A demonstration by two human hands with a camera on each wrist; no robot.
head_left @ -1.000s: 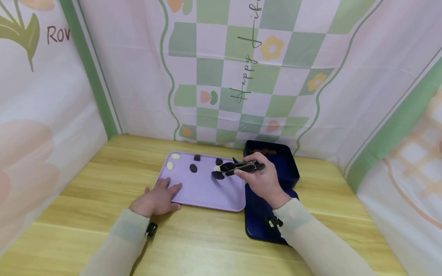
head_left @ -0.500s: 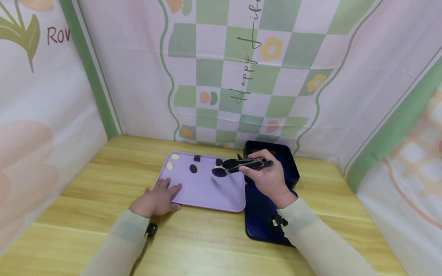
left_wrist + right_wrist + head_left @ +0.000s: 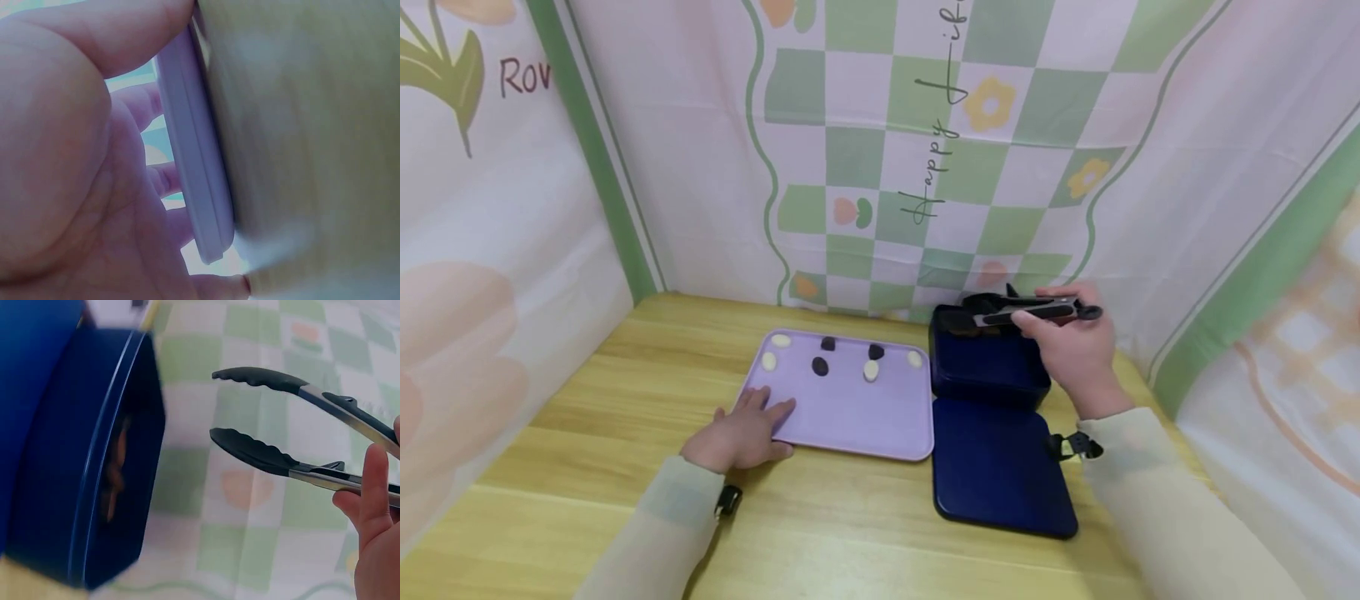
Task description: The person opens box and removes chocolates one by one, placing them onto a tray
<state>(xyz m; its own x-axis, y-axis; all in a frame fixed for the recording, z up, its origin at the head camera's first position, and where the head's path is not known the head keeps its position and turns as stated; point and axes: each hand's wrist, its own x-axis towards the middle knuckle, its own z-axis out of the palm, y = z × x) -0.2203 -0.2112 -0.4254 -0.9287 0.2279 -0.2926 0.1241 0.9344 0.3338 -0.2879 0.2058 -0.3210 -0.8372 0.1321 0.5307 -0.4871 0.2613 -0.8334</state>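
My right hand [image 3: 1078,350] grips black-and-steel tongs [image 3: 1051,313] above the back of a dark blue box [image 3: 992,387]. In the right wrist view the tongs [image 3: 337,480] are spread, with nothing between their scalloped tips. Blurred brown pieces [image 3: 115,475] lie inside the box. My left hand [image 3: 741,433] rests with spread fingers on the near left corner of a lilac tray [image 3: 842,417]. Several white oval pieces, one of them a white oval piece [image 3: 871,371] right of centre, and 3 dark pieces, including a dark oval piece [image 3: 820,366], lie on the tray.
A dark blue lid [image 3: 1003,467] lies flat in front of the box, beside the tray's right edge. All stand on a wooden table [image 3: 820,533]. A patterned cloth [image 3: 925,167] hangs right behind the box; more cloth hangs at both sides.
My right hand has carried the tongs up from the tray to the right, over the box. The white oval they were around now lies on the tray. The left hand stays put.
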